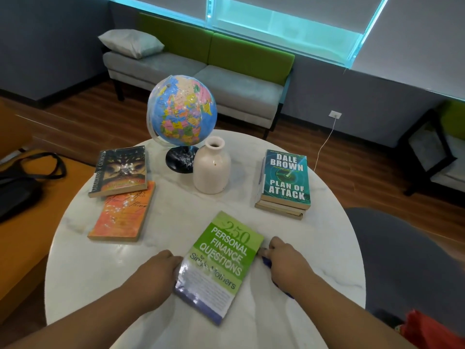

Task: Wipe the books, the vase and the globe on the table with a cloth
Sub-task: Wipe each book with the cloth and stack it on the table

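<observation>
The green finance book (221, 265) lay at the front of the round white surface (176, 217), with the left hand (161, 270) gripping its left edge. The right hand (284, 260), fingers curled over a blue cloth (267, 262), touched the book's right edge. The globe (182, 109) and vase (212, 170) stood behind.

White round table (176, 222) carries a globe (182, 109) and cream vase (212, 170) at the far side. A dark book (120, 170) overlaps an orange book (120, 217) at left, a stack of books (284, 182) sits right, and a green paperback (219, 265) lies near.
</observation>
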